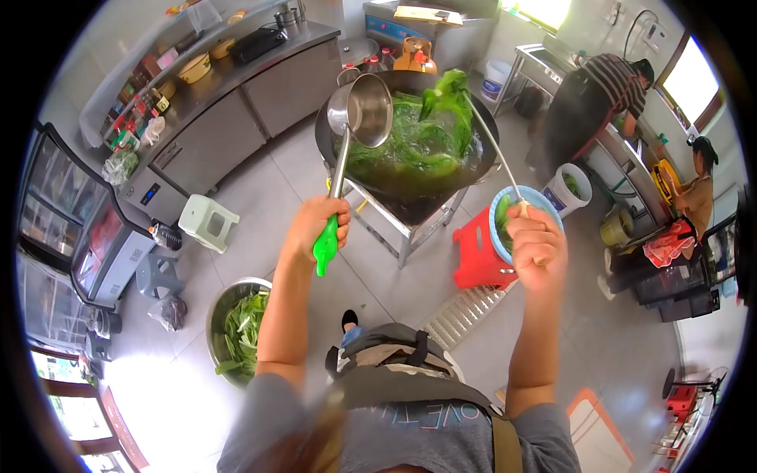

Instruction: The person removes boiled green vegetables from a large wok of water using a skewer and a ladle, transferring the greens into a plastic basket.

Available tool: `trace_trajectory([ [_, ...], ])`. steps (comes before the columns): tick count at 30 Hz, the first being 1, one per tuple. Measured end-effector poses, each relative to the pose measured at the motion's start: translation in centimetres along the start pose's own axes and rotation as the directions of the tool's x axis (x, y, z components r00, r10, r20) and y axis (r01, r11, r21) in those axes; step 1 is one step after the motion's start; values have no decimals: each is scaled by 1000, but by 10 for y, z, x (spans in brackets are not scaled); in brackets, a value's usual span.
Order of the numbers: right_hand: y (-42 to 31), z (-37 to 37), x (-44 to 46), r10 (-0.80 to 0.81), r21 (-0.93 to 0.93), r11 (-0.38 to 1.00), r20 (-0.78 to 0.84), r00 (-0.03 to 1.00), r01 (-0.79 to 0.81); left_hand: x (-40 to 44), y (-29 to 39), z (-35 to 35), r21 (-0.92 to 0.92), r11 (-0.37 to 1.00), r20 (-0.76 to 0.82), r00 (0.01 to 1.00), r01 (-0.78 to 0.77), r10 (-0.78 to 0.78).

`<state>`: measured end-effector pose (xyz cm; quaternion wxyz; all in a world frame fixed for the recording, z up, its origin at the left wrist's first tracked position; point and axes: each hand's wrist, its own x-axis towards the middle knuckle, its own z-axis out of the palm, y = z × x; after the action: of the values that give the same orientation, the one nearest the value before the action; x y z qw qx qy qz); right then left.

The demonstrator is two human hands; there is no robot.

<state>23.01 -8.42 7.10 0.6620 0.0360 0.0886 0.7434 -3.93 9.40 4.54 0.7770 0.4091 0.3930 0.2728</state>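
Observation:
My left hand [322, 225] is wrapped round the green-ended handle of a large steel ladle [369, 110]. The ladle's bowl hangs over the near-left rim of a big dark wok [325, 130], and looks empty. In the wok, leafy greens [406, 150] lie in steaming liquid. My right hand [536, 246] is closed on the pale grip of a long thin metal rod [487, 135], which slants up and left to the wok. A clump of greens [449, 93] is raised at its far end, hiding the tip.
Below my right hand, a blue-rimmed basin [544, 195] stands on a red stool [475, 248]. A steel bowl of raw greens [217, 315] sits on the floor at left, near a white stool [206, 222]. Two people [607, 91] work along the right wall, by a white bucket [561, 197].

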Motion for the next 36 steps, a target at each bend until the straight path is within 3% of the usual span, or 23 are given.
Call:
trace_trajectory([
  [11,-25,15,-123,-141,-153,975,134,981,161,-8,-28,24,0,999,-70,997,46,-46],
  [14,-26,16,-152,-215,-148,962,96,972,228,-6,-30,25,3,999,-51,998,40,-40],
  [17,-39,2,-170,-301,-313,911,-53,952,270,-5,-33,27,13,999,-76,996,51,-50],
  [20,-64,-53,-173,-569,-797,602,-380,729,54,-7,-33,29,38,998,-53,997,57,-55],
  [22,-68,-101,-163,-758,-881,422,-473,448,-215,-6,-33,29,55,996,-50,997,67,-64],
  [24,-90,-159,-173,-860,-852,174,-375,346,-493,-9,-33,33,67,995,-62,996,70,-66],
  [27,-81,-188,-185,-916,-811,-58,-189,354,-583,-6,-36,24,69,995,-27,997,76,-75],
  [28,-71,-180,-184,-926,-770,-73,-184,330,-634,-7,-36,23,62,995,-28,997,77,-76],
  [31,-58,-207,-203,-828,-306,-542,354,434,-783,-7,-33,22,56,996,-41,997,74,-72],
  [34,-51,-221,-221,-791,-331,-569,470,391,-753,-6,-31,20,68,996,-65,997,49,-45],
  [36,-37,-208,-236,-847,-285,-507,341,408,-814,-5,-28,18,84,996,-74,997,36,-30],
])
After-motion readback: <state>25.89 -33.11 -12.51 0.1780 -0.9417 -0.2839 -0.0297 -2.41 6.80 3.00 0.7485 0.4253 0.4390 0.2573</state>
